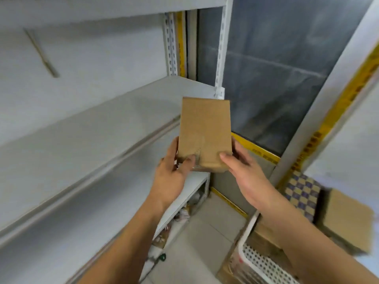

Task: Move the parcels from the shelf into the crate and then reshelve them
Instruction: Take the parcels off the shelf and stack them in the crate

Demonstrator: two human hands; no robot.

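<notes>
- Both hands grip one brown cardboard parcel [205,134], held in the air at frame center, long axis pointing toward 12 o'clock.
- Left hand [174,169] holds the parcel's near left corner: thumb curled onto the top face, fingers wrapped under the left edge.
- Right hand [242,162] holds the near right corner: thumb pressed on the top face, fingers behind the right edge.
- Parcel sits past the right end of the grey metal shelf [92,128], which runs from 8 o'clock up toward 1 o'clock; no contact with the board visible.
- Perforated upright post [222,48] of the shelf stands at 12 o'clock, just beyond the parcel's far edge.
- White perforated crate [256,261] at 5 o'clock, under the right forearm, with brown boxes [264,236] inside.
- Another cardboard box [346,220] at 4 o'clock, beside a checkered bag [301,193].
- Dark panel [283,58] framed by yellow tape [328,119] at 1 to 2 o'clock.
- Lower shelf level at 6 o'clock holds blurred clutter, can't tell what.
</notes>
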